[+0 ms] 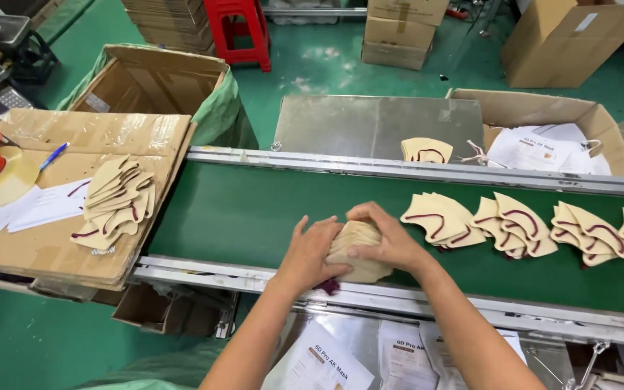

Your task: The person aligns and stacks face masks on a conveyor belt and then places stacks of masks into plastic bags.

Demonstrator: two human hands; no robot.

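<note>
A stack of beige folded masks with dark red ear loops (359, 253) rests on the green conveyor belt (247, 213) near its front rail. My left hand (310, 249) presses against the stack's left side. My right hand (384, 235) covers its top and right side. Both hands squeeze the stack together. To the right, more beige masks (442, 217) lie in overlapping groups along the belt (518, 224), (590, 235).
A fanned pile of masks (113, 202) lies on flattened cardboard (74, 144) at left, beside a tape roll (1, 177) and a pen (53, 155). An open box (149, 79) stands behind. A box of printed sheets (543, 141) sits beyond the belt. Leaflets (319, 357) lie below the rail.
</note>
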